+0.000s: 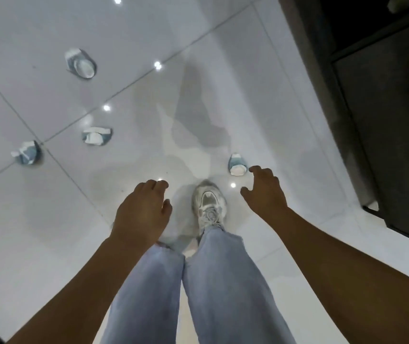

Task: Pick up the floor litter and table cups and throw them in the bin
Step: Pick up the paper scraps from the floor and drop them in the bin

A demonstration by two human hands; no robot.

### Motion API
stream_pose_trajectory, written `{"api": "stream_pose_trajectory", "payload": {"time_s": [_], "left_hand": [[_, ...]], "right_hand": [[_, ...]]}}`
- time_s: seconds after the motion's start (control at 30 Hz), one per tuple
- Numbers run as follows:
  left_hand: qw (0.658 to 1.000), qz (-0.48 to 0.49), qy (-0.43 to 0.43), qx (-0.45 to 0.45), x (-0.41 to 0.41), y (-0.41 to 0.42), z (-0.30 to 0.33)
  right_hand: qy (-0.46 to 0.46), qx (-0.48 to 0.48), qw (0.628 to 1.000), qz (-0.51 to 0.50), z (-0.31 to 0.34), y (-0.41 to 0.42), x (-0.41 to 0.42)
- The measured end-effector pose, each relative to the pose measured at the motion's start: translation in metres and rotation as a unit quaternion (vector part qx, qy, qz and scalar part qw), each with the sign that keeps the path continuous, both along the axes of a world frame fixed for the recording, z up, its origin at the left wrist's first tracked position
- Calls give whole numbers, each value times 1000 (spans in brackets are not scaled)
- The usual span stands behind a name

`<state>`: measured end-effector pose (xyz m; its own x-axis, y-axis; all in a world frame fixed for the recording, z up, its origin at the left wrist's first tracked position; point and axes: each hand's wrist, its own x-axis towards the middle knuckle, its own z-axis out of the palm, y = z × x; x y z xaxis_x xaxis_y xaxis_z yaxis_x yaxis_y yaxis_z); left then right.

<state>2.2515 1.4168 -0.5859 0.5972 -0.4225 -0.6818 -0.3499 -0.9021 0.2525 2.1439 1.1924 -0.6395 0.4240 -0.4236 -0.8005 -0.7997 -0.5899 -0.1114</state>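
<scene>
Fingers (260,171) of right hand (265,192) loosely curled, spread, holding nothing; tips just beside a crumpled blue-white cup (237,165) on floor, right of centre, not clearly touching. Left hand (141,209) at centre-left, fingers relaxed and bent, also empty, hovering over floor (49,219) w/ palm down.

Three more crushed cups on glossy white tiles: one upper left (81,63) lying on its side w/ mouth toward camera, one mid-left (96,136), one at far left edge (27,153), near a tile joint. All well apart from both hands.

White sneaker (208,202) between the hands, toe pointing up-frame, just below-left of the nearest cup. Pale blue jeans (223,281) fill bottom centre. Dark cabinet/panel (384,108) runs down right side of frame. Ceiling lights reflect as bright dots on tiles.
</scene>
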Motion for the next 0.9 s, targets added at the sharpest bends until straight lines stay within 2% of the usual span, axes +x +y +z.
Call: {"api": "stream_pose_trajectory", "payload": {"time_s": [0.23,0.43,0.57,0.73,0.9], "left_hand": [[1000,-14,5,-9,-16,2,-117],[998,-7,51,-22,-29,12,-172],[997,-20,74,-32,-27,15,-176],[997,-7,60,-54,-12,7,-142],[996,-7,67,-50,13,12,-89]], "right_hand": [[2,-26,1000,3,-151,-5,-8],[-71,-91,992,-58,-216,9,-21],[-110,-84,988,-73,-212,19,-15],[-133,5,991,36,-159,49,1],[-190,65,966,160,-80,97,27]]}}
